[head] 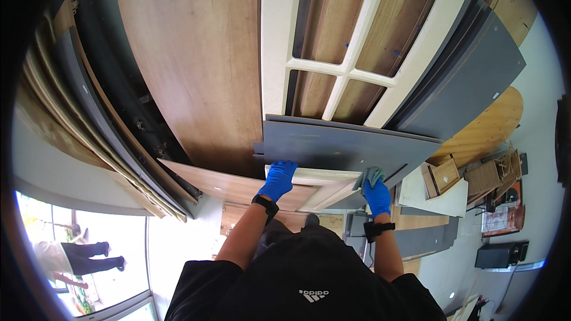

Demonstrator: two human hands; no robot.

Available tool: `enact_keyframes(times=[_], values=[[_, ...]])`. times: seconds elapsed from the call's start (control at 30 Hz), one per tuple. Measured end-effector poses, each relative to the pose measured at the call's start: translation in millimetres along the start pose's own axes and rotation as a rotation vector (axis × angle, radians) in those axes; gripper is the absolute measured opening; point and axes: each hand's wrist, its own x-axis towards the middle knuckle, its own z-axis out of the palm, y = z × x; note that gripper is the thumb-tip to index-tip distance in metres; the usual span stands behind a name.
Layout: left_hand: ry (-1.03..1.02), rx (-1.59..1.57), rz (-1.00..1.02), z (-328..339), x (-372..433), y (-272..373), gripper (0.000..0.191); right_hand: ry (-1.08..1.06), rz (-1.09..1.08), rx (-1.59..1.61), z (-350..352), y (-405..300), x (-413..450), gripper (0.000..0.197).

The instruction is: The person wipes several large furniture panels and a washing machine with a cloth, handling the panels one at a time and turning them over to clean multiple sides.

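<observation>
My left hand (279, 180), in a blue glove, grips the top edge of a cream framed panel (328, 175) near its left corner. At the panel's right corner, my right hand (377, 195), gloved in blue too, holds a crumpled grey-green cloth (371, 176) against the edge. The panel stands tilted in front of me. Behind it lean dark grey boards (339, 142), and a wood-grain board (232, 183) is beside it at the left. How far the right fingers wrap round the panel is hidden by the cloth.
A tall wood-grain board (196, 62) and a cream lattice door (343, 69) lean beyond. Grey boards (464, 71) and a rounded wooden tabletop (486, 120) stand right. Curtains (67, 102) hang left; a person (76, 258) is outside the glass. A wooden drawer (443, 177) rests at the right.
</observation>
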Motion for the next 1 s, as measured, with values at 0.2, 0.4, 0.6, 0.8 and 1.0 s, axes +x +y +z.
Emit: enact_keyframes(times=[0.2,0.4,0.6,0.8,1.0], values=[[-0.102,-0.139,0.031,-17,1,-18,0.047,-0.063,-0.005,-0.019,-5,12,13,0.04],[0.044,-0.079,0.096,-12,-11,-41,0.053,-0.213,-0.033,-0.093,-22,-7,41,0.051],[0.119,-0.07,0.05,2,-25,-35,0.051,-0.453,-0.189,-0.057,-42,-90,48,0.06],[0.246,-0.182,0.049,13,-32,-30,0.045,-0.148,-1.308,-0.374,13,-240,46,0.032],[0.363,-0.188,0.094,18,-26,-22,0.034,-0.185,-1.655,-0.869,135,-270,76,0.041]])
